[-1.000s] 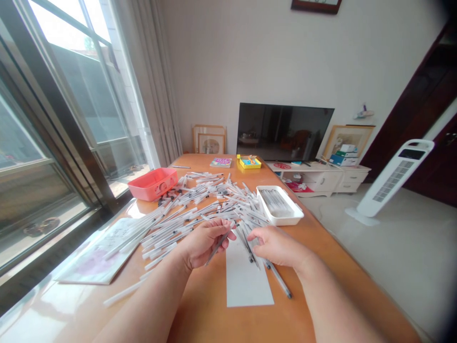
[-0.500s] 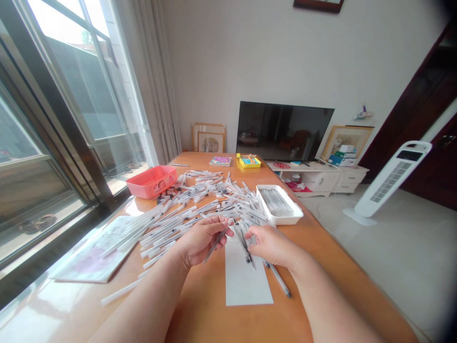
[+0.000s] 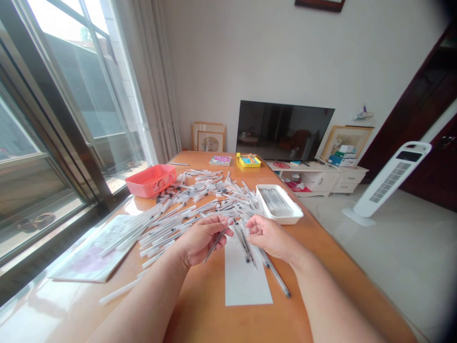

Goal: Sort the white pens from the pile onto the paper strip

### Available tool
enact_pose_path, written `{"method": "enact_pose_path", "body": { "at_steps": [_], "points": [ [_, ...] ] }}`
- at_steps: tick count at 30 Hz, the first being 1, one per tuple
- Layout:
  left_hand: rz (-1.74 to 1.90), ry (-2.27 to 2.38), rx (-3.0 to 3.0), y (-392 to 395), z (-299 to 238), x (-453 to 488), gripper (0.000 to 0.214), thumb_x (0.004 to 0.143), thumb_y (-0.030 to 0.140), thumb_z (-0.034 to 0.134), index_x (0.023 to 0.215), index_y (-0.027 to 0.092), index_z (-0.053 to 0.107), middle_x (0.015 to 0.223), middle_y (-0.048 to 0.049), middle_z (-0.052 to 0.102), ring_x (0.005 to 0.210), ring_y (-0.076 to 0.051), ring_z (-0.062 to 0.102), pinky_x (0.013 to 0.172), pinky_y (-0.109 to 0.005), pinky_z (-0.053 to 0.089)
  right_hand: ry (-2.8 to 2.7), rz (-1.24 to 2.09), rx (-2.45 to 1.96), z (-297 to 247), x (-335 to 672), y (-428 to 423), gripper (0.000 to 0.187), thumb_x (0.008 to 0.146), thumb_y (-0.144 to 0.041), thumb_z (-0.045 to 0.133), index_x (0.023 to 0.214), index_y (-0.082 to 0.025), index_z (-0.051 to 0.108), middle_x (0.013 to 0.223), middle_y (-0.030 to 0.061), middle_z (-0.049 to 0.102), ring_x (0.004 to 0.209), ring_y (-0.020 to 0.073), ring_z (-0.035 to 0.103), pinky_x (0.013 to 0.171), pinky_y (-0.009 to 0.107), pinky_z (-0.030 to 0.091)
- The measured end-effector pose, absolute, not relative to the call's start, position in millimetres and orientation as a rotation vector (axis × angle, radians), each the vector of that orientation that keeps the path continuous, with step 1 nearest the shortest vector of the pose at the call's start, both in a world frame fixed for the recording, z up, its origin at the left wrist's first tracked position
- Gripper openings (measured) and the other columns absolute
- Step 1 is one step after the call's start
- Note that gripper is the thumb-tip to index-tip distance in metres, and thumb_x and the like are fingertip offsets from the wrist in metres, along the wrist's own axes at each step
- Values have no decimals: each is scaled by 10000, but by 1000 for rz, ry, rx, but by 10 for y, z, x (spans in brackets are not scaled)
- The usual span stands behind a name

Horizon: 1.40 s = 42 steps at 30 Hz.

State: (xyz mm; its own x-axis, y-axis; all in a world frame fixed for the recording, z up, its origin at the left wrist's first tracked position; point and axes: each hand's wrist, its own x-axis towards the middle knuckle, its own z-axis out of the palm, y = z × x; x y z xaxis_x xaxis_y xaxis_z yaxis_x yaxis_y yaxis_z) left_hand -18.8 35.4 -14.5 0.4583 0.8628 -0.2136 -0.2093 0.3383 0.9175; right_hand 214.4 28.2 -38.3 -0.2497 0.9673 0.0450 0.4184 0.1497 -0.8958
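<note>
My left hand (image 3: 205, 240) is closed around a slim grey pen (image 3: 215, 247), which slants down toward me from the fingertips. To its right, my right hand (image 3: 271, 238) hovers over the upper part of a white sheet of paper (image 3: 246, 286), fingers curled together; whether something small is pinched in them I cannot make out. Between the hands, several dark-tipped pen refills (image 3: 244, 247) lie on the sheet. A capped pen (image 3: 279, 281) rests on the table by the paper's right edge. Beyond both hands spreads a heap of translucent white pen barrels (image 3: 200, 209).
A white tray (image 3: 296, 215) with pens inside stands at the table's right edge. At the left are a red plastic basket (image 3: 143, 185) and a notebook (image 3: 89, 262). A yellow box (image 3: 250, 163) and a booklet (image 3: 220, 160) lie at the far end.
My right hand has risen slightly away from me, and its fingers have drawn closer together. The left hand keeps its hold on the pen, almost unmoved.
</note>
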Motion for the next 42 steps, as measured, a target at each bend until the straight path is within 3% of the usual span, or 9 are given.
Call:
{"method": "enact_pose_path", "body": {
  "at_steps": [8, 17, 28, 35, 42],
  "points": [
    [828, 794, 955, 368, -162, -218, 200, 857, 299, 695, 980, 159, 624, 819, -60, 668, 571, -78, 531, 515, -188, 385, -1789, 932, -1325, -438, 2126, 333, 294, 712, -147, 575, 995, -224, 579, 780, -44, 540, 644, 117, 494, 621, 237, 406],
    [908, 857, 894, 450, -163, -287, 207, 842, 279, 701, 998, 164, 628, 829, -53, 666, 568, -76, 536, 481, -173, 371, -2133, 435, -1498, -397, 2071, 274, 306, 717, -180, 641, 1007, -265, 696, 884, 4, 618, 753, 160, 556, 692, 266, 384],
    [984, 915, 830, 483, -178, -299, 212, 805, 202, 686, 998, 152, 614, 804, -60, 683, 527, -82, 544, 441, -179, 374, -2138, 228, -1810, -255, 1811, 277, 198, 871, -218, 552, 965, -255, 723, 986, 50, 685, 895, 206, 618, 726, 280, 379],
    [1022, 905, 821, 472, -151, -330, 200, 818, 197, 663, 1005, 148, 611, 793, -56, 674, 518, -78, 535, 433, -180, 366, -2217, 207, -1988, -196, 1628, 430, 130, 795, -195, 605, 776, -235, 727, 855, 72, 724, 823, 235, 645, 628, 296, 338],
    [1057, 881, 793, 499, -177, -364, 187, 828, 193, 645, 1006, 148, 612, 784, -62, 678, 509, -82, 537, 433, -183, 363, -2211, 241, -2001, -262, 1568, 525, 134, 807, -226, 605, 782, -240, 736, 787, 47, 729, 751, 202, 648, 582, 274, 326]
  ]
}}
